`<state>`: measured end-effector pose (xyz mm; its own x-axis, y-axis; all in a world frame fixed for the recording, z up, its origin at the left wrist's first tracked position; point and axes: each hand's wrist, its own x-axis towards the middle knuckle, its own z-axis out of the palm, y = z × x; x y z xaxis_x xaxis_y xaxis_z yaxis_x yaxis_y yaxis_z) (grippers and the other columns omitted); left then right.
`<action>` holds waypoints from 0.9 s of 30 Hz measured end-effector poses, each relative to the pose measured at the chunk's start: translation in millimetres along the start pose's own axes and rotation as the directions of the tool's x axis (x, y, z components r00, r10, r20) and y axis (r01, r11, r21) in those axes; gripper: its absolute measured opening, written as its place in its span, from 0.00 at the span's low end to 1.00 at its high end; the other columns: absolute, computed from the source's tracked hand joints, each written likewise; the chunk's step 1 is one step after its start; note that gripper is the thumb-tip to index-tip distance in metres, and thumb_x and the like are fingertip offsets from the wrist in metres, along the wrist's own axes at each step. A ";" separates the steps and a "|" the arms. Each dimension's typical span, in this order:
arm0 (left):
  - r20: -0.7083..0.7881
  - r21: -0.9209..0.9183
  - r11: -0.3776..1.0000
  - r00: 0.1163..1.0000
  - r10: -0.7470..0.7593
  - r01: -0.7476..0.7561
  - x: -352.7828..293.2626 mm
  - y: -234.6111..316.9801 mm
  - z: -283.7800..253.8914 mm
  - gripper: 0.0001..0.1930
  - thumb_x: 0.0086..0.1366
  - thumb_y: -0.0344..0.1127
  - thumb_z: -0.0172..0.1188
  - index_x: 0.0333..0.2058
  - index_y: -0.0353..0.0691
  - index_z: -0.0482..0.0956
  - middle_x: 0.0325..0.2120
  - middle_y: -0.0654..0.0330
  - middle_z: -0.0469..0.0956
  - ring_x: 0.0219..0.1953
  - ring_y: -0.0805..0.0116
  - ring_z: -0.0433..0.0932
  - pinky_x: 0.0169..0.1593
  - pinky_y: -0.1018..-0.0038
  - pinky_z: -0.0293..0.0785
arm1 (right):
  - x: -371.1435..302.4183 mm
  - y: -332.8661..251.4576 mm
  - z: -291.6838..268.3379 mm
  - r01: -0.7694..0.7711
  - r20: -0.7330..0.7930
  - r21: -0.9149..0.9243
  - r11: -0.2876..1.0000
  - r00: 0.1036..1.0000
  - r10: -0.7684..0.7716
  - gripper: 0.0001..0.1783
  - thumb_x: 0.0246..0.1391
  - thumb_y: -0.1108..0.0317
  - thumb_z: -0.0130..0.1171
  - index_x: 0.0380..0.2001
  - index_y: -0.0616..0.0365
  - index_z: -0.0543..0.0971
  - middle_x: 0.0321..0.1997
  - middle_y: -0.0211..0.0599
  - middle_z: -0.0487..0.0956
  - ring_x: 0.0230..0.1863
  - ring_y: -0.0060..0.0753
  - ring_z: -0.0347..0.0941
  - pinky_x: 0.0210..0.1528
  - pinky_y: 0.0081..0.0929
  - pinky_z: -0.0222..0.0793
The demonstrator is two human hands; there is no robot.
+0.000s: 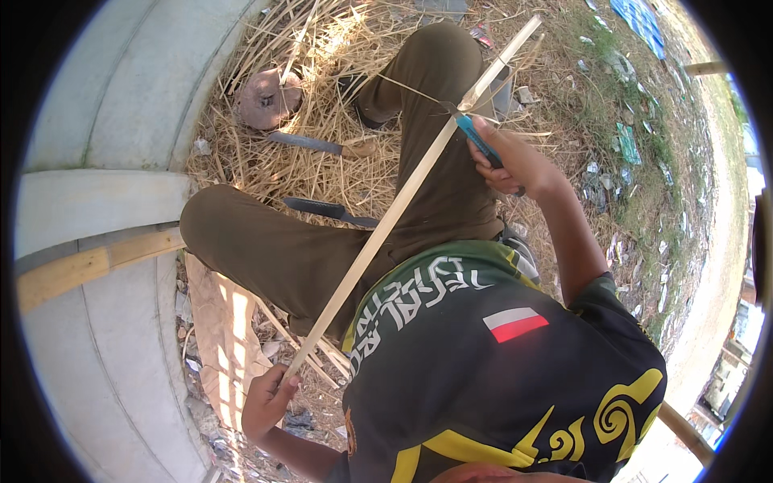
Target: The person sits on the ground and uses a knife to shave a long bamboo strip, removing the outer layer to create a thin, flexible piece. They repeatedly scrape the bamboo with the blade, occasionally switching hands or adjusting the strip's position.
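A long, pale strip of split bamboo (386, 225) runs slantwise across my lap, from the lower left to the upper right. Its lower end is gripped in my left hand (266, 404), fingers wrapped round it beside my hip. My right hand (522, 165) is closed on a teal utility knife (478, 142) over my right thigh. The knife's tip meets the strip at a notched or jointed spot, where thin slivers stick out. Beyond that spot the strip reaches past my knee. The exact contact of the blade is too small to tell.
Shavings (354, 173) cover the ground between my bent legs. A large wooden-handled knife (310, 143) and a dark-bladed knife (322, 208) lie there, near a round reddish block (270, 98). A pale wall (105, 121) with a bamboo pole (68, 278) stands left; cardboard (221, 338) lies below it.
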<state>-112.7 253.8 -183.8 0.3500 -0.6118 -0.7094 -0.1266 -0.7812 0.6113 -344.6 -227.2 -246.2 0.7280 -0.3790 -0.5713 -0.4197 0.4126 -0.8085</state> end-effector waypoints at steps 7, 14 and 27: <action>-0.611 0.546 0.824 0.600 0.517 -0.154 32.4 95.5 35.2 0.25 0.64 0.44 0.65 0.53 0.33 0.74 0.51 0.47 0.75 0.58 0.46 0.68 0.63 0.51 0.61 | 8.5 -14.9 20.0 -0.010 -0.094 -0.481 0.876 0.995 -0.040 0.38 0.68 0.32 0.45 0.17 0.55 0.70 0.11 0.19 0.60 0.13 0.14 0.54 0.17 0.19 0.49; -0.190 0.302 0.868 0.868 0.460 -0.394 175.5 165.1 77.8 0.21 0.70 0.47 0.60 0.48 0.32 0.75 0.34 0.48 0.80 0.38 0.51 0.78 0.45 0.61 0.73 | 21.8 -46.0 19.5 0.113 0.241 -0.628 0.770 0.969 0.055 0.33 0.67 0.36 0.51 0.23 0.56 0.76 0.15 0.21 0.65 0.17 0.12 0.61 0.19 0.19 0.54; -0.481 -0.210 0.959 0.874 0.067 -0.189 171.0 127.1 -107.0 0.21 0.75 0.55 0.52 0.30 0.43 0.72 0.17 0.75 0.61 0.19 0.84 0.57 0.24 0.81 0.55 | 199.4 -10.0 167.8 0.591 0.524 -0.787 -0.177 0.792 0.314 0.22 0.53 0.49 0.67 0.39 0.59 0.86 0.36 0.41 0.85 0.38 0.45 0.83 0.38 0.46 0.77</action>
<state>30.4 63.2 -189.8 0.7440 -0.5272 -0.4105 0.0076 -0.6076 0.7942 -104.3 -167.9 -328.3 0.7286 0.2635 -0.6322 0.0780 -0.9489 -0.3056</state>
